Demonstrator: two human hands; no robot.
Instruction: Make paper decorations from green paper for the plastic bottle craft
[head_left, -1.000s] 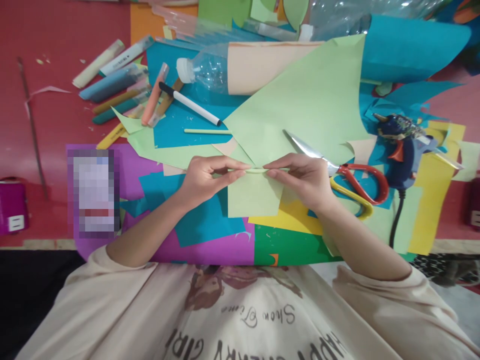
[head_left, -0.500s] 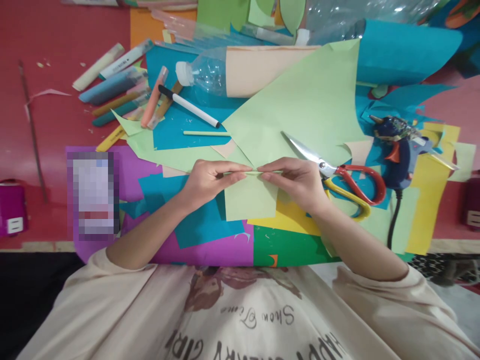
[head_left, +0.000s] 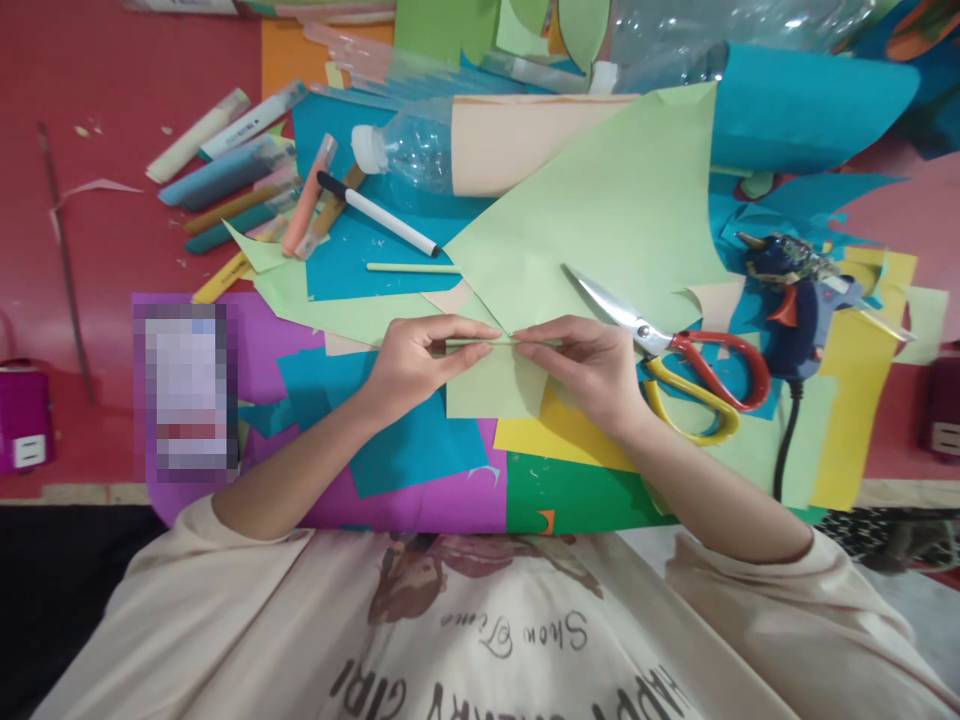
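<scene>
A small light green paper piece [head_left: 491, 388] is pinched along its far edge between both hands, and that edge is rolled into a thin tube. My left hand [head_left: 427, 362] is closed on the left part of the roll, thumb below and fingers above. On the right part, my right hand [head_left: 583, 365] grips in the same way, the fingertips of both hands almost meeting. The flat rest of the paper hangs toward me. A finished-looking thin green paper roll [head_left: 414, 268] lies beyond my left hand. Open scissors [head_left: 645, 335] with red and yellow handles lie beside my right hand.
A large light green sheet [head_left: 607, 200] spreads beyond the hands, partly over a paper-wrapped plastic bottle [head_left: 517, 145]. Several markers [head_left: 232, 175] lie at the far left, a black-and-white pen [head_left: 382, 215] nearer. A blue glue gun [head_left: 810, 310] with a cord rests right. A blurred phone-like rectangle [head_left: 187, 385] lies left.
The flat part of the green paper has become shorter as its far edge is rolled up further. Both hands stay in nearly the same place, the right slightly further left.
</scene>
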